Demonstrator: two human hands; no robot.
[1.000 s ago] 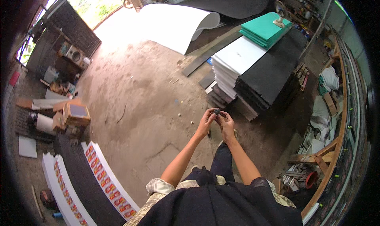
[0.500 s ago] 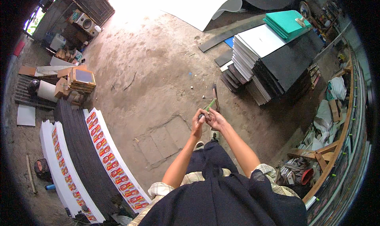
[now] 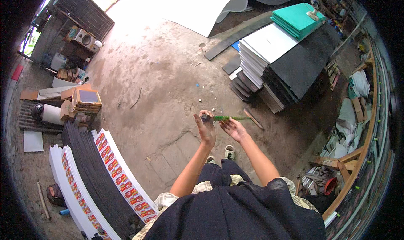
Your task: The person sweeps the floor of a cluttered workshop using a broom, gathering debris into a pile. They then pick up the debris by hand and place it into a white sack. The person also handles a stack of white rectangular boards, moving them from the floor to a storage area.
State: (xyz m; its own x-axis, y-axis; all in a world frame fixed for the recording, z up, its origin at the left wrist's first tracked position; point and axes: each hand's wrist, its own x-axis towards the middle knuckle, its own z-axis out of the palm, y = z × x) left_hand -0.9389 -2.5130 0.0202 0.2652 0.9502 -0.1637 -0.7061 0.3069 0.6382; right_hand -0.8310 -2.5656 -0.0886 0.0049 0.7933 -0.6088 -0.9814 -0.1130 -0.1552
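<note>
Printed sheets (image 3: pixel 122 172) stand at left on the floor (image 3: pixel 155 80). The left hand (image 3: pixel 205 133) has its fingers around the dark end of a green strip (image 3: pixel 221 118), which stretches rightward to the right hand (image 3: pixel 235 130); whether those spread fingers pinch it, I cannot tell. Farther right, boards (image 3: pixel 294 67) lie stacked.

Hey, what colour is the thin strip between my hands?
The thin strip is green, best seen in the head view.
</note>
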